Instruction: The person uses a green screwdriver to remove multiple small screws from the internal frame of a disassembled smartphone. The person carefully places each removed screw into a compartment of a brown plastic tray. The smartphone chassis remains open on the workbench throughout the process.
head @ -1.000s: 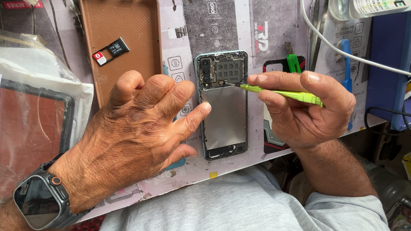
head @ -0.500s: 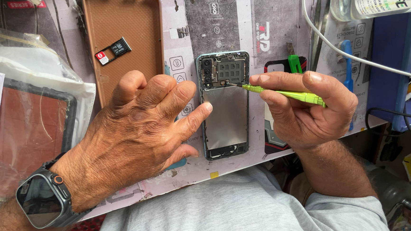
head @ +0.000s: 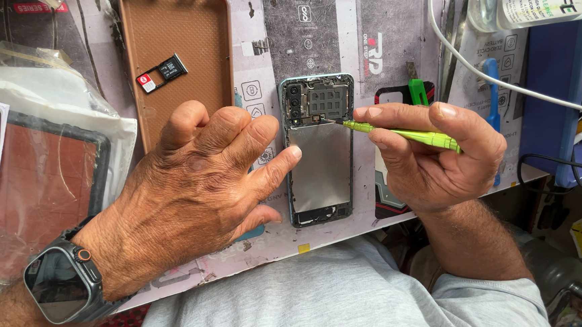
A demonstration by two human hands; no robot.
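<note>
The opened phone (head: 320, 152) lies face down on the grey printed mat (head: 407, 29) that covers my desk (head: 286, 241), its back off, one silver shield plate and the camera block showing. My right hand (head: 433, 155) is closed around one green screwdriver (head: 407, 133), pinched between thumb and fingers, its tip touching the board just below the cameras. My left hand (head: 199, 185) holds nothing; it lies spread with its fingertips against the phone's left edge, one dark watch (head: 61, 284) on the wrist. Further out, one brown phone case (head: 176, 55) lies hollow side up with one card tray (head: 162, 73) in it. One white cable (head: 485, 71) crosses the mat's upper right. Plastic bags (head: 45, 101) crowd the left side.
</note>
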